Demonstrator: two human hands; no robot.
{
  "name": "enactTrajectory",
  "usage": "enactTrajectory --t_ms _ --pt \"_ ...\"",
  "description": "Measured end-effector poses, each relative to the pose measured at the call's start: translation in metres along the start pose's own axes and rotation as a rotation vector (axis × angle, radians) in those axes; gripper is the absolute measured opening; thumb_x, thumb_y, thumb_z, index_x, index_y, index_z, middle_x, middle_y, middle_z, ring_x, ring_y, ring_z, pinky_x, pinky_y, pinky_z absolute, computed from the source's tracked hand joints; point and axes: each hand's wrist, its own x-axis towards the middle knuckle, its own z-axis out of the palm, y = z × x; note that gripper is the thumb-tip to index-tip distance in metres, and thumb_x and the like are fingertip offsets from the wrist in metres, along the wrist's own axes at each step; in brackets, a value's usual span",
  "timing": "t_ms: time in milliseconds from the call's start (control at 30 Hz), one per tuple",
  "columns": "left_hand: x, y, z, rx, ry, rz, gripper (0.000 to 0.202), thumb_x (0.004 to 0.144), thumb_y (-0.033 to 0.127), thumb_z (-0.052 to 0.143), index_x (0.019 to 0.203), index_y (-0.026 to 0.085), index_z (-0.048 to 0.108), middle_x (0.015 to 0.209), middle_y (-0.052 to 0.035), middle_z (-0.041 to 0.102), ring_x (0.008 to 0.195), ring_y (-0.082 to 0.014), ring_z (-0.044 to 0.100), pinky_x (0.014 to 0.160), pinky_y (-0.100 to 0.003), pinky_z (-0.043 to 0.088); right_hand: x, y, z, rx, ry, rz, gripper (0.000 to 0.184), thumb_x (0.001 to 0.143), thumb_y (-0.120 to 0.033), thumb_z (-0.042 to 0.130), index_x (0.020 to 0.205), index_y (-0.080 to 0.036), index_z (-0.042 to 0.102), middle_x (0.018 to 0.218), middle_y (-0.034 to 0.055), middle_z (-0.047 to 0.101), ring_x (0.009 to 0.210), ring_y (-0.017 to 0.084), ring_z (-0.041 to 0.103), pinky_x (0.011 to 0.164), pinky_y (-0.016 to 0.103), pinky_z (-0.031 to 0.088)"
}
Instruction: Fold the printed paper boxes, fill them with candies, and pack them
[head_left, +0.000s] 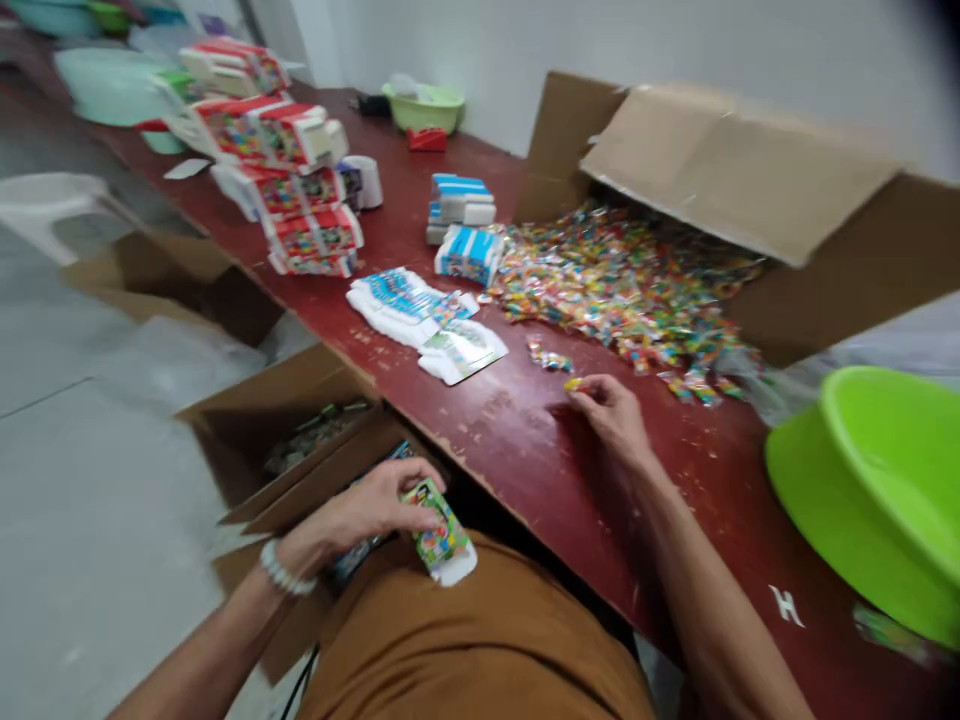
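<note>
My left hand (371, 507) is closed round a small colourful printed box (441, 535), held over my lap just below the table's front edge. My right hand (611, 408) rests on the dark red table (517, 430), its fingers pinched on a small yellow candy packet (574, 384). A few loose packets (547, 357) lie just beyond it. A big heap of colourful candy packets (630, 285) spills from a tipped cardboard carton (720, 165) at the back right.
Flat unfolded box blanks (420, 310) lie left of the heap, with blue-white boxes (461, 215) and a stack of red-white boxes (285, 170) further back. A green basin (877, 490) stands at the right edge. Open cartons (300, 430) sit on the floor at left.
</note>
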Motion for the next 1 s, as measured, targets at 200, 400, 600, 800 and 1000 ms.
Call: enactTrajectory --t_ms 200,400,600,800,1000 --pt "-0.013 0.009 -0.012 0.037 -0.051 -0.032 0.026 0.064 0.028 0.084 0.080 0.017 0.067 0.073 -0.0019 0.068 0.060 -0.0131 0.059 0.050 -0.019 0.047 -0.073 -0.067 0.014 0.334 -0.631 -0.157 0.025 0.091 -0.042 0.058 0.101 -0.022 0.070 0.087 0.0024 0.067 0.075 0.016 0.059 0.070 0.028 0.046" --pt "-0.011 0.010 0.000 -0.454 -0.049 -0.049 0.043 0.061 0.021 0.089 0.078 0.018 0.050 0.078 -0.0013 0.068 0.064 -0.0155 0.065 0.062 -0.036 0.061 -0.089 -0.079 0.040 0.123 -0.592 -0.326 0.017 0.092 -0.026 0.055 0.099 -0.021 0.070 0.091 0.0047 0.071 0.080 0.018 0.062 0.074 0.030 0.047" --pt "-0.005 0.014 0.011 -0.473 -0.128 -0.034 0.051 0.061 0.014 0.087 0.104 0.017 0.060 0.095 -0.0049 0.070 0.071 -0.0179 0.070 0.066 -0.033 0.060 -0.071 -0.076 0.031 -0.034 -0.486 -0.537 0.019 0.088 -0.012 0.053 0.094 -0.020 0.070 0.089 0.0052 0.069 0.082 0.018 0.061 0.076 0.031 0.046" --pt "0.004 0.011 0.029 -0.313 -0.225 0.021 0.044 0.063 0.025 0.086 0.100 0.012 0.068 0.085 -0.0036 0.067 0.066 -0.0122 0.063 0.064 -0.023 0.054 -0.069 -0.086 0.034 -0.098 -0.621 -0.593 0.023 0.081 -0.004 0.056 0.090 -0.020 0.071 0.083 0.0032 0.066 0.076 0.016 0.060 0.069 0.028 0.045" --pt "0.004 0.014 0.047 -0.319 -0.153 0.072 0.053 0.075 0.038 0.078 0.120 0.020 0.056 0.089 -0.0043 0.068 0.057 -0.0099 0.062 0.052 -0.019 0.049 -0.061 -0.086 0.038 0.155 -0.574 -0.346 0.020 0.078 -0.017 0.070 0.097 -0.019 0.066 0.077 -0.0003 0.070 0.063 0.013 0.062 0.059 0.023 0.047"
